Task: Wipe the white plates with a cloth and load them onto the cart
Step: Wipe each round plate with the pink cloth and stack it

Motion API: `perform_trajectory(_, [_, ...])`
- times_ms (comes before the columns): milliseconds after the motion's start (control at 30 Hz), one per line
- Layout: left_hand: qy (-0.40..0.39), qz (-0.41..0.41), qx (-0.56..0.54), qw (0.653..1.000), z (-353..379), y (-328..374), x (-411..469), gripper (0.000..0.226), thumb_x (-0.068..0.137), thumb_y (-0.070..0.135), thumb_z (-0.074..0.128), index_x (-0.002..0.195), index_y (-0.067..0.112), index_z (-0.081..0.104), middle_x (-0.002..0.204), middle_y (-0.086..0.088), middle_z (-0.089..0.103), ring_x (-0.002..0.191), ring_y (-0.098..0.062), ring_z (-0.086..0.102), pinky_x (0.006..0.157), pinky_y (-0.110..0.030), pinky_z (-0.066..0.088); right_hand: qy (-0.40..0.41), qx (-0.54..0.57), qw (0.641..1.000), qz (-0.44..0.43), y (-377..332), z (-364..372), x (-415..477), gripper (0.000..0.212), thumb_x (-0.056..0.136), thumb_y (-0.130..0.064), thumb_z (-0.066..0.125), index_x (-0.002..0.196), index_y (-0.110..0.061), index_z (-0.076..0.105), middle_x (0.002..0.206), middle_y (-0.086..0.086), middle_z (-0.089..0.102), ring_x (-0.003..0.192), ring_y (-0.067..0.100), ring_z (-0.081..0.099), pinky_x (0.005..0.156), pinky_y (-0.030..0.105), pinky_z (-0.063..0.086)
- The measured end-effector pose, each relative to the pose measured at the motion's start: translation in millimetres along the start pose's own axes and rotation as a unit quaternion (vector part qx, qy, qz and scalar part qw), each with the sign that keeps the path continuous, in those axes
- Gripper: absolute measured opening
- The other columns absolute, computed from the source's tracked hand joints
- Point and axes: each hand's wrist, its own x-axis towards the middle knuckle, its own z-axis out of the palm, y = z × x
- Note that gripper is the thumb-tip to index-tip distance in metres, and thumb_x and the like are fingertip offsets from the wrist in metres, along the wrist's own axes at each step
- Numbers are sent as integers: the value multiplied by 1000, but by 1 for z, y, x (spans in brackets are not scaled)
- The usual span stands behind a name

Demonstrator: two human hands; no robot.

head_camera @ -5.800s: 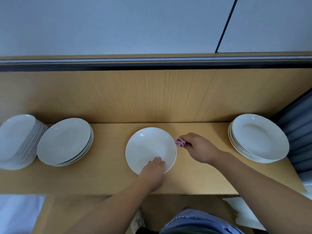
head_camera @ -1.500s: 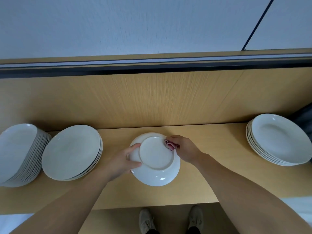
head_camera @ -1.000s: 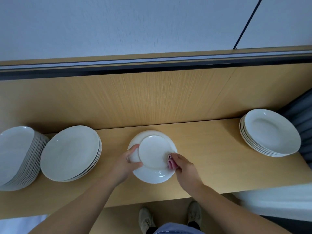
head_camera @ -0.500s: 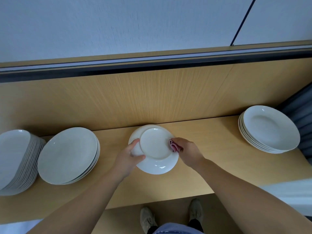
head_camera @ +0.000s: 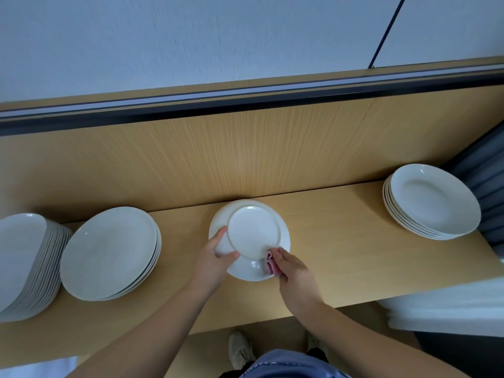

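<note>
Though upside down, one white plate point(head_camera: 253, 233) is at mid-shelf: left hand point(head_camera: 215, 263) grips its rim; right hand point(head_camera: 293, 271), clutching a bunched pink cloth point(head_camera: 270, 261), presses it to the underside. Wooden shelf point(head_camera: 341, 255) holds three plate stacks: far-left stack point(head_camera: 21, 257), left stack point(head_camera: 109, 252), right stack point(head_camera: 433, 200).

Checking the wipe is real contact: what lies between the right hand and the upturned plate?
A pink cloth, held by the right hand against the plate, on its underside rim. The head view shows it; the left hand grips the opposite edge.
</note>
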Motion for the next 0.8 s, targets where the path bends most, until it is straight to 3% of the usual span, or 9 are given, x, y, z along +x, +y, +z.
perform_trajectory(133, [-15, 10, 15, 1000, -4, 3, 2, 67, 87, 20, 70, 145, 33, 40, 130, 10, 47, 119, -16, 47, 97, -36, 50, 6, -44, 994, -100, -3, -22, 14, 47, 80, 9, 58, 122, -12, 66, 117, 5, 66, 102, 32, 64, 82, 38, 58])
perform_trajectory(233, [-15, 7, 11, 1000, -5, 4, 3, 67, 87, 18, 70, 144, 34, 40, 129, 8, 50, 116, -16, 50, 94, -33, 51, 12, -104, 976, -189, -2, -31, 39, 46, 74, 8, 70, 116, -12, 69, 118, 10, 66, 103, 34, 64, 86, 42, 56])
perform_trajectory(333, [-13, -3, 6, 1000, -4, 6, 4, 68, 86, 16, 71, 144, 32, 41, 129, 5, 52, 114, -17, 53, 92, -32, 52, -58, -156, 951, -261, -2, -27, 58, 53, 69, 6, 73, 118, -13, 68, 122, 11, 64, 108, 34, 63, 88, 42, 56])
perform_trajectory(567, [-7, -10, 23, 1000, -5, 7, 10, 70, 83, 18, 74, 144, 32, 42, 129, 11, 51, 116, -9, 53, 97, -26, 48, -78, -176, 921, -339, -11, -13, 83, 36, 69, 0, 73, 103, -9, 71, 103, 8, 69, 94, 31, 66, 85, 40, 55])
perform_trajectory(633, [-8, -10, 29, 999, -6, 8, 12, 69, 83, 20, 74, 143, 34, 43, 128, 13, 51, 114, -6, 52, 91, -17, 47, -66, -179, 909, -371, -17, -8, 97, 21, 81, -14, 64, 98, -9, 74, 101, 9, 72, 91, 30, 68, 82, 40, 57])
perform_trajectory(700, [-5, -8, 37, 999, -6, 10, 12, 68, 83, 20, 73, 143, 35, 43, 125, 16, 51, 110, -2, 52, 80, -7, 44, -60, -184, 902, -385, -22, -5, 111, 31, 87, -23, 49, 96, -9, 76, 100, 10, 73, 89, 30, 70, 78, 39, 58])
perform_trajectory(800, [-4, -6, 40, 999, -5, 11, 12, 67, 84, 19, 73, 143, 34, 43, 128, 15, 52, 110, -1, 52, 78, -8, 43, -71, -209, 894, -390, -29, -6, 131, 40, 82, -13, 40, 102, -7, 74, 105, 12, 71, 91, 33, 69, 73, 42, 58])
